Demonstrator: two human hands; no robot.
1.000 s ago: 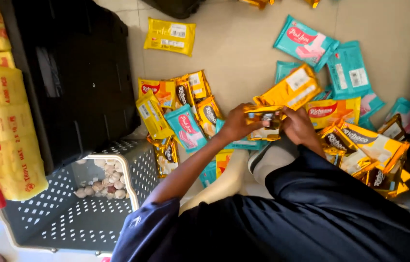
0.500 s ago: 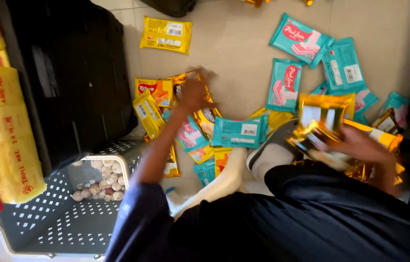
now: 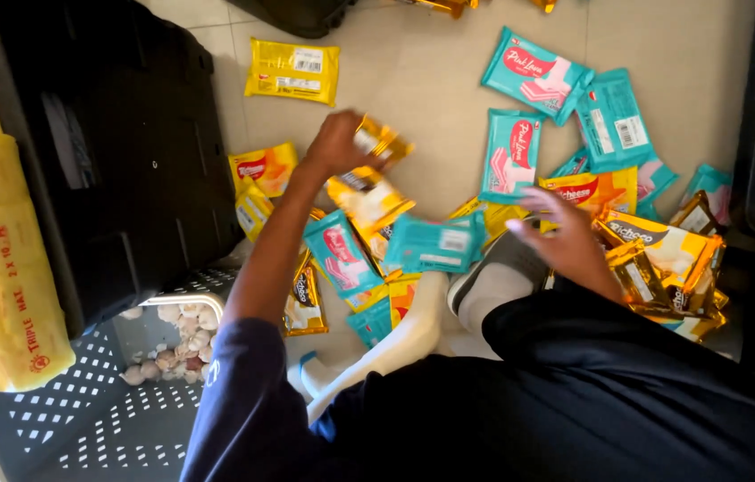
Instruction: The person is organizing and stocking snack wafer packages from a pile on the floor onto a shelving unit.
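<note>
Left hand (image 3: 334,143) now lifted off the pile, pinching a gold wafer packet (image 3: 379,140) above the floor (image 3: 431,80). Right hand (image 3: 569,239) emptied since half a second ago, fingers spread over gold packets (image 3: 663,259).

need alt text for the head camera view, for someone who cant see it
Seen from above, a person's left hand lifts a gold snack packet over a scatter of teal and yellow wafer packets on a tiled floor, while the right hand hovers open above a pile of gold packets. A grey perforated basket sits at lower left.
</note>
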